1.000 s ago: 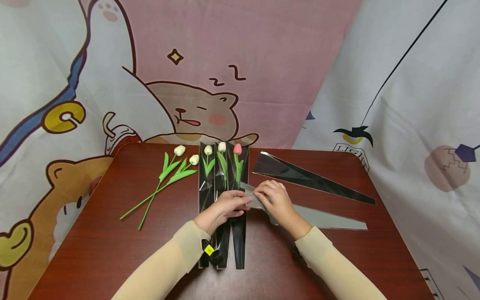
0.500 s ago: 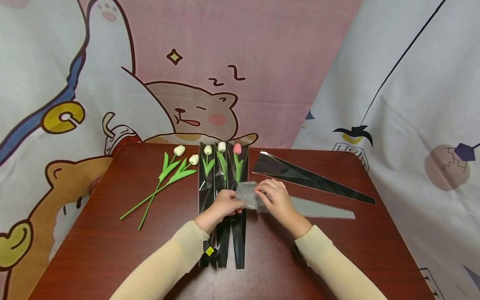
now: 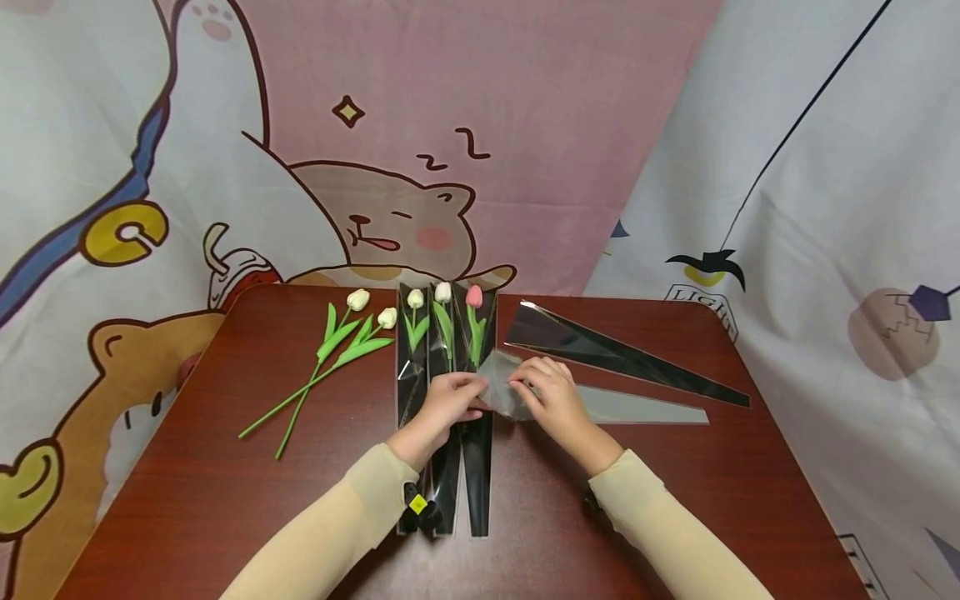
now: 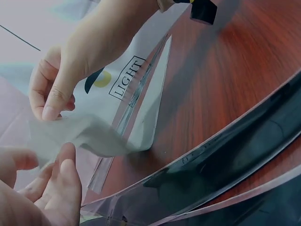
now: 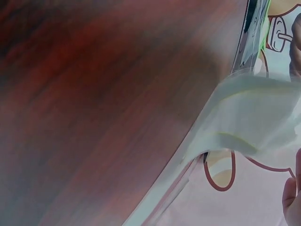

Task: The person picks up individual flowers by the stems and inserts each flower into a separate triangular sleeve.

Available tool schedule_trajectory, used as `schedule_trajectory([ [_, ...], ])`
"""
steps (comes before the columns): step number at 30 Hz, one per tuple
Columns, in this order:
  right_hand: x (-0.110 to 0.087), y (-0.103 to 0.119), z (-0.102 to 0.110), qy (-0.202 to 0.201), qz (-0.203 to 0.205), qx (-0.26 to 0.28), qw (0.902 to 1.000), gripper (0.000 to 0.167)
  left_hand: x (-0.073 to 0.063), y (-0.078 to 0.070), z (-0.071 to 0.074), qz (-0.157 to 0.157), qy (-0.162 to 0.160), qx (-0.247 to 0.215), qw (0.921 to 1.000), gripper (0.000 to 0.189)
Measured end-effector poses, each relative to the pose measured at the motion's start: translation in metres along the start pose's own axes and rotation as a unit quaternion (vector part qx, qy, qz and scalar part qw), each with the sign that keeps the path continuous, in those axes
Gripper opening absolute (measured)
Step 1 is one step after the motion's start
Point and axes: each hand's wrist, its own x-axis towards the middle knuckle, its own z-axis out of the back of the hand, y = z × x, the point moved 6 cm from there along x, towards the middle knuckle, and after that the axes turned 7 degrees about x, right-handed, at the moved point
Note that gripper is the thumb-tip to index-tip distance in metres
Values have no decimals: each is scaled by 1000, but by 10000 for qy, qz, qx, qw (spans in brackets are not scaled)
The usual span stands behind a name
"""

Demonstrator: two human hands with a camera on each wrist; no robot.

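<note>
A frosted, tapered flower sleeve (image 3: 645,405) is held up by its wide end between both hands, its narrow tail trailing right along the table. My left hand (image 3: 452,402) pinches the left edge of that end, over the lower parts of the wrapped tulips. At the near right, my right hand (image 3: 551,396) pinches its upper side with thumb and fingertips. In the left wrist view the raised film (image 4: 89,136) bends between the two hands. Beneath and beside the left hand lie three black-backed clear sleeves, holding a white tulip (image 3: 416,302), another white tulip (image 3: 443,293) and a pink tulip (image 3: 474,297).
Two loose white tulips (image 3: 358,301) with crossed green stems lie on the left of the brown table (image 3: 187,500). Behind the right hand lies another black flower sleeve (image 3: 637,354), pointing right. A cartoon-printed cloth (image 3: 570,150) hangs around the table's back and sides.
The frosted sleeve's tail has swung away from me and moved left. Its wide end has been spread and tilted between the hands. The left hand has shifted slightly left.
</note>
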Motion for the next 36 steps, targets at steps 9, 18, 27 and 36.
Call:
schedule_trajectory([
  [9,0,-1,1,-170,-350,365,9986,7,0,5,5,255,-151,389,9988,25],
  [18,0,-4,0,-353,-515,523,9967,4,2,9,4,312,-45,329,9990,32],
  [27,0,-1,-1,-384,-365,388,9978,5,-1,9,4,246,32,382,9990,33],
  [36,-2,-2,2,-286,-177,77,9994,5,-5,0,28,-52,-4,576,9983,30],
])
